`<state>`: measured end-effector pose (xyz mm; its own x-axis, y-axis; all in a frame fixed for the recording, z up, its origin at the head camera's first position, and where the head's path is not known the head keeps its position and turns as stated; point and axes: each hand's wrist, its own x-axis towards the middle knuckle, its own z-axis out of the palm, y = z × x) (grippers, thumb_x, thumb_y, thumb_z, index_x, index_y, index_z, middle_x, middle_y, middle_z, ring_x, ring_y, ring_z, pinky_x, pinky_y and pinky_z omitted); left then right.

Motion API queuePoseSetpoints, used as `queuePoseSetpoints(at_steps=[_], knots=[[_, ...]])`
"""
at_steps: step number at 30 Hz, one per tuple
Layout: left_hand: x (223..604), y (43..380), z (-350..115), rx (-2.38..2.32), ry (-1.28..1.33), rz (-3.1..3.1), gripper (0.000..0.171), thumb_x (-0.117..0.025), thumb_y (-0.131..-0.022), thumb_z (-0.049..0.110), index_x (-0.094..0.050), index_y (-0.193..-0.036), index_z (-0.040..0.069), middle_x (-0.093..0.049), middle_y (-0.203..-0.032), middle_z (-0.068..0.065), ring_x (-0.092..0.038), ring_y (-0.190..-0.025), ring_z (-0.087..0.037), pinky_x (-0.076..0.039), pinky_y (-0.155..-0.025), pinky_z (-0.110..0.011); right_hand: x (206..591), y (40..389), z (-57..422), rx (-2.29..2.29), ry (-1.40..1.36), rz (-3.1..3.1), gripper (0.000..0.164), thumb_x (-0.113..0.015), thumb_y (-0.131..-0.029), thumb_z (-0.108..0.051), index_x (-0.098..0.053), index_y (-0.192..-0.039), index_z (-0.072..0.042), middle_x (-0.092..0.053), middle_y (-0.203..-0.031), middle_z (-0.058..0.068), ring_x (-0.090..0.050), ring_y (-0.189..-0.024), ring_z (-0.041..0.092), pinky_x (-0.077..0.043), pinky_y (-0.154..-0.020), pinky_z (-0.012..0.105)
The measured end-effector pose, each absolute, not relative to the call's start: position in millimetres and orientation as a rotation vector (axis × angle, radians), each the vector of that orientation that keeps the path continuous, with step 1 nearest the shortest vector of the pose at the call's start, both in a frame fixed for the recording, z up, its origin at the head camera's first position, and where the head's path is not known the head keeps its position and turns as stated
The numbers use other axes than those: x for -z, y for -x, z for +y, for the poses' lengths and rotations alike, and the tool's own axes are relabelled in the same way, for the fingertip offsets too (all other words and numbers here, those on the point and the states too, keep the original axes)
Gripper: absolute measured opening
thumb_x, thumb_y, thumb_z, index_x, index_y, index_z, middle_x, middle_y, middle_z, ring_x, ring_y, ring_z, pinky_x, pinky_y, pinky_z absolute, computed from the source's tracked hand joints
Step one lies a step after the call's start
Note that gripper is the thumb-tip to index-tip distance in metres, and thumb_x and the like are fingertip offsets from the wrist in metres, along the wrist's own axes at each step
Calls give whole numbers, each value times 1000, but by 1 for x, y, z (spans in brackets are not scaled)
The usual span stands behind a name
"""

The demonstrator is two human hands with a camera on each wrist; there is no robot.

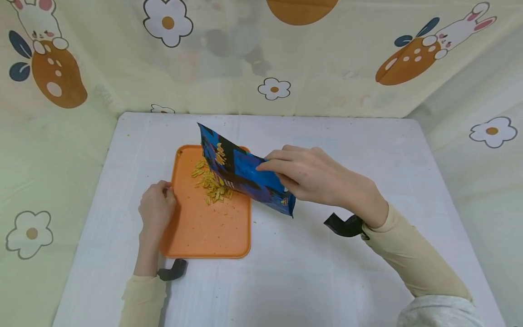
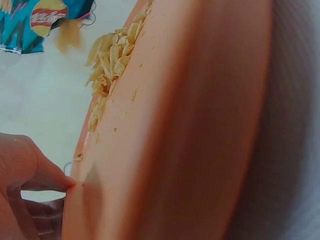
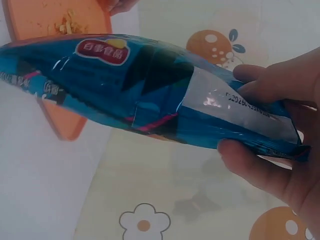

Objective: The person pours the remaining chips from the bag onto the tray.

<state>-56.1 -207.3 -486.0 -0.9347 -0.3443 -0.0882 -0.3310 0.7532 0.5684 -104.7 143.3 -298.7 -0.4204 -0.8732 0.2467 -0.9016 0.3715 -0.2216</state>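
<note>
My right hand grips one end of a blue snack bag, with fingers on one face and thumb on the other in the right wrist view. The bag slants over an orange tray, its far end above the tray. Beneath it lies a pile of yellow chip strips, partly hidden by the bag. Blurred pieces hang in the air beside the bag in the left wrist view. My left hand pinches the tray's left rim, as the fingertips in the left wrist view show.
The tray stands on a white table. Small crumbs dot the tray and table. A cream curtain printed with flowers and rabbits hangs behind the table and along its sides. Black straps stick out at both wrists.
</note>
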Motion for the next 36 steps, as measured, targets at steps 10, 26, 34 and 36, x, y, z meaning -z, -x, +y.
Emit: queuePoseSetpoints(at_steps=[10,26,34,36], knots=[[485,56,-207,947,-577,-2925,30,-51,-104,11,-68,-122,-7,-69,-109,-28,-67,-91,-41,-55,-76,-54,298,104,145,-481,-1638,-2546,29,-67,-93,3,-73,-121,-5,-73,-113,6,-64,-88,20,-50,-57,26],[487,56,-208,939,-537,-2908,29,-51,-104,10,-68,-120,-7,-69,-108,-29,-67,-93,-44,-54,-76,-57,295,104,144,-478,-1639,-2519,31,-65,-92,5,-72,-121,-5,-72,-113,5,-63,-86,20,-47,-53,25],[487,57,-208,946,-555,-2921,30,-50,-104,11,-67,-122,-7,-69,-111,-28,-66,-97,-44,-54,-80,-56,295,104,145,-499,-1648,-2511,31,-67,-92,4,-73,-120,-6,-72,-112,5,-63,-86,19,-48,-55,25],[487,56,-208,944,-562,-2923,30,-50,-104,11,-67,-122,-7,-69,-112,-28,-66,-97,-44,-54,-80,-57,295,104,145,-512,-1650,-2505,31,-67,-92,5,-72,-120,-6,-72,-113,5,-62,-87,19,-49,-56,26]])
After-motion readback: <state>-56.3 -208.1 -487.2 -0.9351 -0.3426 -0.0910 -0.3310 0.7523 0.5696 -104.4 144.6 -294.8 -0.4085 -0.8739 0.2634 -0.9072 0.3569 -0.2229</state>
